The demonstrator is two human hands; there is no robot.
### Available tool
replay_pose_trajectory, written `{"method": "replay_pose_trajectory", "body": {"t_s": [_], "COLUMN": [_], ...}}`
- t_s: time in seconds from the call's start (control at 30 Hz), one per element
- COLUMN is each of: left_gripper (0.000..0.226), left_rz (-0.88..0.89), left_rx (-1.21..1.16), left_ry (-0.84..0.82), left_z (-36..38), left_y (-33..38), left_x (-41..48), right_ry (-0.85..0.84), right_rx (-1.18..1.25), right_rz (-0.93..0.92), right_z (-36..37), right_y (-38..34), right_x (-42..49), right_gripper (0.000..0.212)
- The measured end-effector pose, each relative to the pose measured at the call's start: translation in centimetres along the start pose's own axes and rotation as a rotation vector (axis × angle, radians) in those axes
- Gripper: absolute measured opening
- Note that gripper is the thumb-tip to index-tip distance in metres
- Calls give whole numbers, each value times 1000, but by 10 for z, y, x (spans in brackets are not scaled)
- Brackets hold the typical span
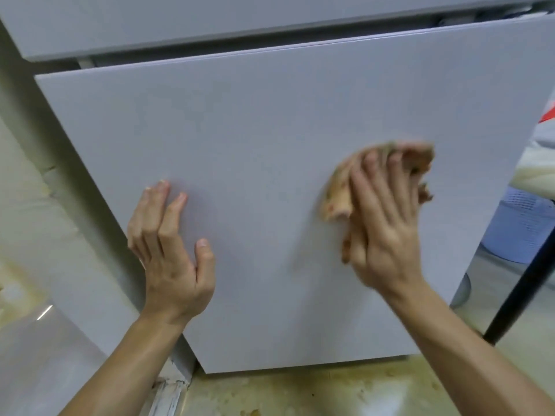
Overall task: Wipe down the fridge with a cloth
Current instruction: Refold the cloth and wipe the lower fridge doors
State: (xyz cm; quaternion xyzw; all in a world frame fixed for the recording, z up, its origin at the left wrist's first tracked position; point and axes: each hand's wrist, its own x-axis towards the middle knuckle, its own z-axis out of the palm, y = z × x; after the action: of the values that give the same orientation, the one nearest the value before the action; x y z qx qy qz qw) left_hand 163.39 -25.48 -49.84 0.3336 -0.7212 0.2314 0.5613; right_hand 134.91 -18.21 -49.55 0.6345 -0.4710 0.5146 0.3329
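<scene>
The pale grey lower door of the fridge (255, 145) fills most of the view, with the upper door's bottom edge above it. My right hand (387, 223) presses a crumpled tan cloth (339, 190) flat against the door's right half; the cloth and fingers are blurred. My left hand (171, 253) rests on the door near its left edge, fingers spread and holding nothing.
A cream wall (27, 190) runs along the left of the fridge. The floor (300, 394) below is glossy and stained. To the right stand a black pole (522, 283) and a pale blue perforated bin (522, 223).
</scene>
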Motion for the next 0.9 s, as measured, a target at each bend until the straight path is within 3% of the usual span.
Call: {"method": "replay_pose_trajectory", "body": {"t_s": [0.13, 0.27, 0.43, 0.57, 0.7, 0.83, 0.9], "left_gripper": [58, 59, 61, 61, 63, 63, 64], "left_rz": [18, 18, -3, 1, 6, 21, 20], "left_rx": [-4, -6, -3, 4, 9, 13, 8], "left_ry": [0, -20, -25, -6, 28, 35, 35], "left_z": [3, 9, 13, 19, 23, 25, 24], "left_y": [4, 5, 7, 9, 10, 10, 11], "left_x": [1, -4, -6, -8, -7, -6, -4], "right_ry": [122, 119, -341, -466, -249, 65, 167], "right_rx": [100, 69, -153, -252, -116, -1, -40], "right_rz": [218, 125, 43, -47, 52, 176, 249], "right_z": [-5, 11, 9, -8, -7, -2, 6], "right_y": [-9, -1, 35, 57, 50, 27, 5], "right_x": [51, -11, -206, -225, -147, -22, 22], "right_gripper": [65, 62, 58, 62, 84, 62, 66]}}
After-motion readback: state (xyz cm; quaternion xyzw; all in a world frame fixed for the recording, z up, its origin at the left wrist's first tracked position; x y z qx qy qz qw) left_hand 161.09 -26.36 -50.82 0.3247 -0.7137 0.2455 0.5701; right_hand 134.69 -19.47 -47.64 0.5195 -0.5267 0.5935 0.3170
